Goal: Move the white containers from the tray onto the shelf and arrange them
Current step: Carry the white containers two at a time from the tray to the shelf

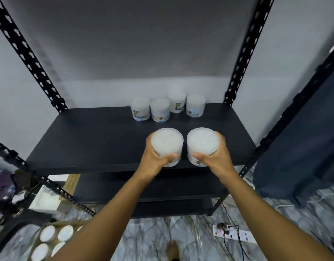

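We see our left hand (156, 155) wrapped around one white container (167, 146), fingers curled behind it, thumb across the front. Our right hand (215, 154) grips a second container (202, 146) the same way. Both stand upright, lids up, side by side with a narrow gap, over the front edge of the black shelf (98, 140); contact with it is unclear. Four more containers (168, 108) stand upright at the back, labels coloured but too blurred to read. More white lids (55, 240) sit in the tray (21, 236) at lower left.
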`<action>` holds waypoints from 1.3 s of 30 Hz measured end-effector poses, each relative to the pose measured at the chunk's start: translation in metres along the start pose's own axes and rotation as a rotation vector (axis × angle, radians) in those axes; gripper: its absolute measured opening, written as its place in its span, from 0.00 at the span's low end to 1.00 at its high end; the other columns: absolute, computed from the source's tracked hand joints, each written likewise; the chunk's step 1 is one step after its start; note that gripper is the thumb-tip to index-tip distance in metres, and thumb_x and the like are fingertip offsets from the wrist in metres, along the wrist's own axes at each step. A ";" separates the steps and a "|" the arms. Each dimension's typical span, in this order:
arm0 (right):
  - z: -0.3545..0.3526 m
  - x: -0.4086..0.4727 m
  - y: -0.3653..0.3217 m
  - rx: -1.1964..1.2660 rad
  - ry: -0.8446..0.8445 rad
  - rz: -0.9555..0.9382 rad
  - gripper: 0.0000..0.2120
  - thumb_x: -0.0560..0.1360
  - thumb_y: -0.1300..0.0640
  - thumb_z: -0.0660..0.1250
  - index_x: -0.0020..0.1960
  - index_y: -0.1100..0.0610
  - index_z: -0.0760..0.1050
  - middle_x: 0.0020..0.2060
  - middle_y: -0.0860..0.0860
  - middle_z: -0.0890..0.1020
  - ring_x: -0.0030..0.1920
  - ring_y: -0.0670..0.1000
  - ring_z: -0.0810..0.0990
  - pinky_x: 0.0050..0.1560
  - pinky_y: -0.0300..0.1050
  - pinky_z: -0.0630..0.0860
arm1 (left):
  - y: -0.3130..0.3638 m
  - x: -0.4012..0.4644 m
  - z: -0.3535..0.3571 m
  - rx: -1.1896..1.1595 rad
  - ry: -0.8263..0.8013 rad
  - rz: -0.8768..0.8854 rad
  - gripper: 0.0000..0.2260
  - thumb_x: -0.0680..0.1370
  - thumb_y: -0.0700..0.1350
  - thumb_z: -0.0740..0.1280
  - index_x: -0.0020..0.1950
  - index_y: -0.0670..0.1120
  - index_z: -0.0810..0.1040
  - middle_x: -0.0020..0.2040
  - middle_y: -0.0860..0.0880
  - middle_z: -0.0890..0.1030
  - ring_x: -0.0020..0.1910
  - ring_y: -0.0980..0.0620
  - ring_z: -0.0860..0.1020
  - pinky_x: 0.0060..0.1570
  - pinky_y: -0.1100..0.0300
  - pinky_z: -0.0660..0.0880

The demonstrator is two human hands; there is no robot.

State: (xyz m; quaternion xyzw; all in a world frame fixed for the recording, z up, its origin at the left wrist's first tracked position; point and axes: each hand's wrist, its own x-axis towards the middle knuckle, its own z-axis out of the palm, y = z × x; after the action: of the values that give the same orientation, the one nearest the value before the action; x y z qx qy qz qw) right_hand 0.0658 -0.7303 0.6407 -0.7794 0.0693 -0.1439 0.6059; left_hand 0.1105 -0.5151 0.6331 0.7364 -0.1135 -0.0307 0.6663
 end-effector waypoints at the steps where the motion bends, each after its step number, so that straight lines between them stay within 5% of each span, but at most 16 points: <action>1: -0.004 0.010 0.005 0.002 0.004 0.005 0.39 0.57 0.50 0.80 0.59 0.32 0.61 0.56 0.34 0.71 0.55 0.32 0.72 0.41 0.28 0.74 | -0.003 0.011 0.006 0.000 -0.011 0.002 0.38 0.60 0.54 0.79 0.64 0.65 0.62 0.60 0.65 0.71 0.58 0.70 0.72 0.46 0.74 0.74; 8: -0.019 0.069 0.041 0.018 0.038 0.037 0.41 0.60 0.55 0.82 0.65 0.45 0.62 0.58 0.40 0.73 0.57 0.38 0.74 0.45 0.31 0.75 | -0.025 0.069 0.039 0.026 -0.032 0.004 0.38 0.62 0.49 0.80 0.64 0.62 0.62 0.61 0.64 0.71 0.59 0.70 0.71 0.48 0.76 0.72; 14: -0.024 0.100 0.068 0.056 0.073 0.090 0.39 0.59 0.55 0.82 0.62 0.42 0.64 0.56 0.39 0.75 0.56 0.37 0.75 0.44 0.29 0.75 | -0.048 0.098 0.055 0.044 -0.038 -0.063 0.41 0.60 0.51 0.80 0.67 0.55 0.61 0.62 0.60 0.71 0.61 0.62 0.72 0.51 0.69 0.73; 20: -0.029 0.123 0.087 0.046 0.065 0.106 0.42 0.58 0.54 0.82 0.64 0.43 0.63 0.57 0.39 0.74 0.57 0.38 0.74 0.45 0.30 0.74 | -0.060 0.118 0.070 0.043 0.006 -0.084 0.40 0.63 0.45 0.81 0.66 0.58 0.60 0.62 0.60 0.70 0.61 0.64 0.71 0.52 0.70 0.72; 28: -0.033 0.154 0.098 0.059 0.009 0.100 0.43 0.59 0.57 0.82 0.65 0.44 0.61 0.57 0.40 0.73 0.57 0.41 0.74 0.47 0.33 0.74 | -0.063 0.146 0.076 0.073 0.039 -0.104 0.41 0.57 0.57 0.80 0.62 0.64 0.59 0.61 0.62 0.70 0.61 0.60 0.72 0.56 0.63 0.73; 34: -0.036 0.178 0.102 0.065 -0.020 0.086 0.42 0.61 0.60 0.81 0.67 0.48 0.60 0.60 0.48 0.73 0.59 0.47 0.74 0.53 0.40 0.74 | -0.065 0.170 0.080 0.109 0.046 -0.102 0.42 0.59 0.55 0.80 0.64 0.61 0.59 0.61 0.62 0.70 0.61 0.60 0.72 0.52 0.68 0.71; 39: -0.035 0.195 0.102 0.059 -0.001 0.069 0.42 0.62 0.61 0.81 0.67 0.48 0.60 0.59 0.46 0.73 0.59 0.46 0.74 0.54 0.40 0.74 | -0.065 0.189 0.081 0.120 0.062 -0.098 0.37 0.58 0.56 0.80 0.59 0.68 0.62 0.60 0.62 0.72 0.60 0.61 0.73 0.57 0.62 0.73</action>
State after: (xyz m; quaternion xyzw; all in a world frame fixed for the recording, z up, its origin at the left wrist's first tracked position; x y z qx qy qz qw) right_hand 0.2466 -0.8441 0.5772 -0.7583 0.0915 -0.1245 0.6334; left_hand 0.2863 -0.6278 0.5802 0.7803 -0.0585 -0.0337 0.6217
